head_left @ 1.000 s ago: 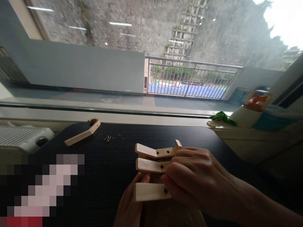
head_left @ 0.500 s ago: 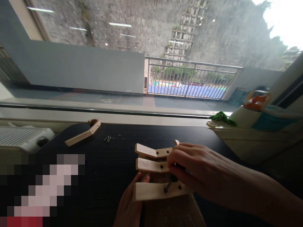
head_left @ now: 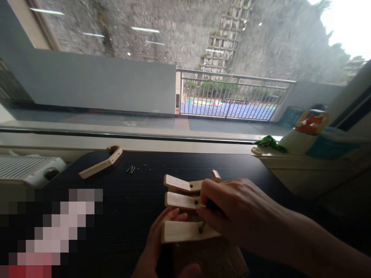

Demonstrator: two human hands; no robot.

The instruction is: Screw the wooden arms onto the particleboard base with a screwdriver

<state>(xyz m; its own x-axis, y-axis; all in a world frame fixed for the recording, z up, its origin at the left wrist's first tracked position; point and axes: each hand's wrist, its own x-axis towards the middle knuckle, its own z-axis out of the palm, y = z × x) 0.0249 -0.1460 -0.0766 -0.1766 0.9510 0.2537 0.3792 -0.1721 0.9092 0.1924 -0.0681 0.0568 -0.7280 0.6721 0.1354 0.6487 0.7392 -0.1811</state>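
Note:
My right hand (head_left: 228,200) is closed around the dark handle of a screwdriver (head_left: 203,226). Its tip stands in a hole of the nearest pale wooden hook (head_left: 181,231), and the hand hides that hook's right part. Around the left end of this hook curls my left hand (head_left: 152,243), fingers behind it and thumb in front. Two similar wooden hooks, a middle one (head_left: 179,201) and a far one (head_left: 176,182), lie beyond, side by side across a brown wooden board (head_left: 211,258). Dark holes show in both.
Another wooden hook (head_left: 100,166) lies at the back left of the black table (head_left: 124,239), near several loose screws (head_left: 131,169). A white heater (head_left: 34,170) stands at the left. On the sill at right are a green cloth (head_left: 269,143) and a white bottle (head_left: 301,133).
My right hand has tilted and shifted slightly left over the nearest hook, covering more of it. My left fingers reach further behind the hook, and the left thumb has come into view.

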